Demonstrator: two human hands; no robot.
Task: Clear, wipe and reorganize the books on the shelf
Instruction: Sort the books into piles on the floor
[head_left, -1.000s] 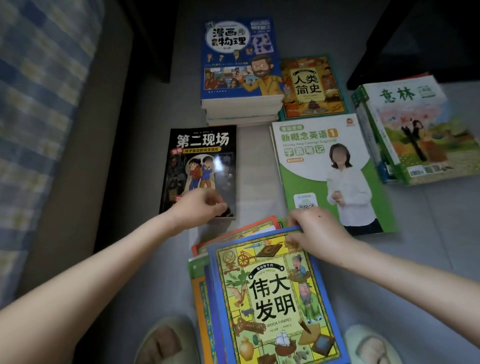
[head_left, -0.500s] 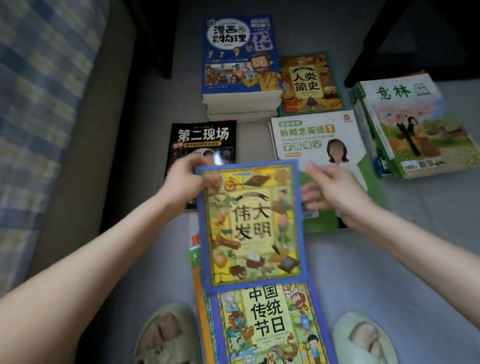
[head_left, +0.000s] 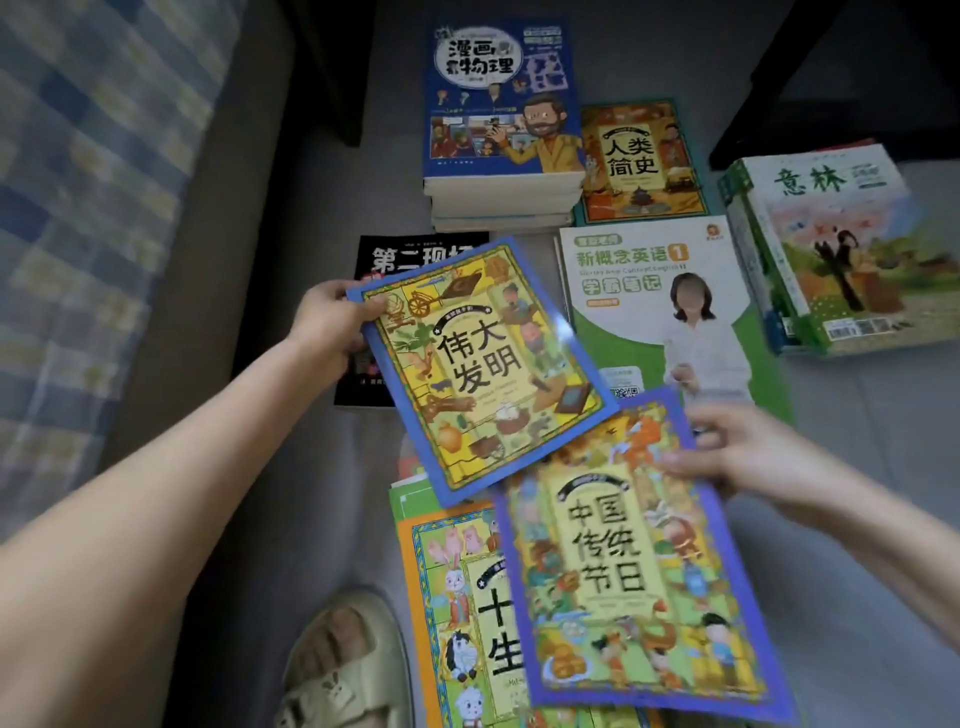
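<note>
Two picture books were held face up near the green workbook on the floor. The left hand pinched the far left corner of the yellow picture book, thumb on the cover and fingers curled underneath. This book sat just left of the workbook, overlapping a black book. The right hand gripped the right edge of the festival picture book, thumb flat on its cover, other fingers blurred. That book overlapped the workbook's near edge. Both long axes ran away from the person, tops tilted leftward. An orange book lay beneath.
</note>
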